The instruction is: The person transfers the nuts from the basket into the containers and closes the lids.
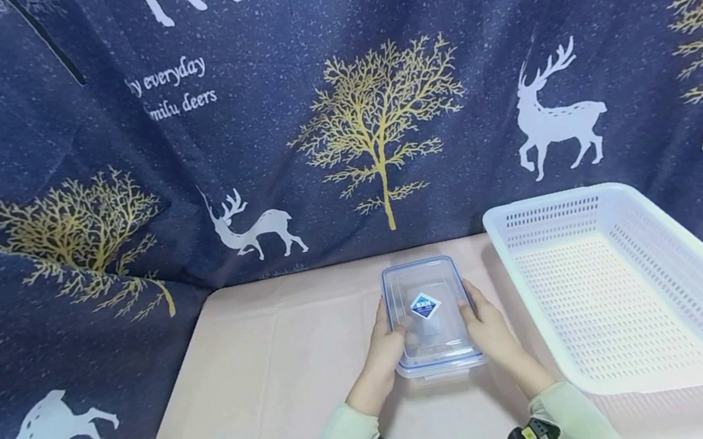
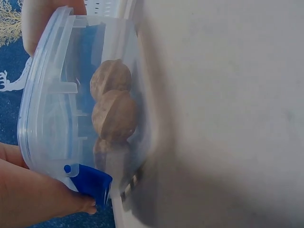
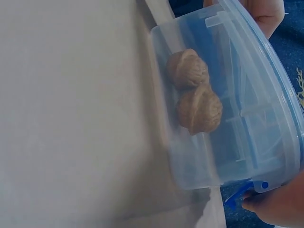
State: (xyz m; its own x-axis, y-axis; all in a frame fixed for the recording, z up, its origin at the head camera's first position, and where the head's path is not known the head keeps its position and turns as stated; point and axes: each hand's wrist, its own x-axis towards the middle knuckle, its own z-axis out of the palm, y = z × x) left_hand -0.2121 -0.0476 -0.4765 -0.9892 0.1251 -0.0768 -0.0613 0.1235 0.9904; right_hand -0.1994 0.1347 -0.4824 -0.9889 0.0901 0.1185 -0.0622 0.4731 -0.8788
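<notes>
A clear plastic food container (image 1: 435, 342) with a blue-edged lid and a blue diamond label is between both hands, near the middle of the table. My left hand (image 1: 381, 355) grips its left side, thumb on the lid's edge. The opposite side is gripped by my right hand (image 1: 495, 335). Through the walls, brown walnuts (image 2: 114, 116) show in the left wrist view, and two walnuts (image 3: 199, 109) in the right one. Fingers touch a blue side clip (image 2: 92, 183) on the left and another blue clip (image 3: 237, 195) on the right. Whether the container's base touches the table cannot be told.
To the right stands a white perforated plastic basket (image 1: 525, 283), with nothing visible inside. A pale pink cloth covers the table (image 1: 269, 391). Behind and to the left hangs a dark blue curtain (image 1: 303, 24) printed with deer and trees.
</notes>
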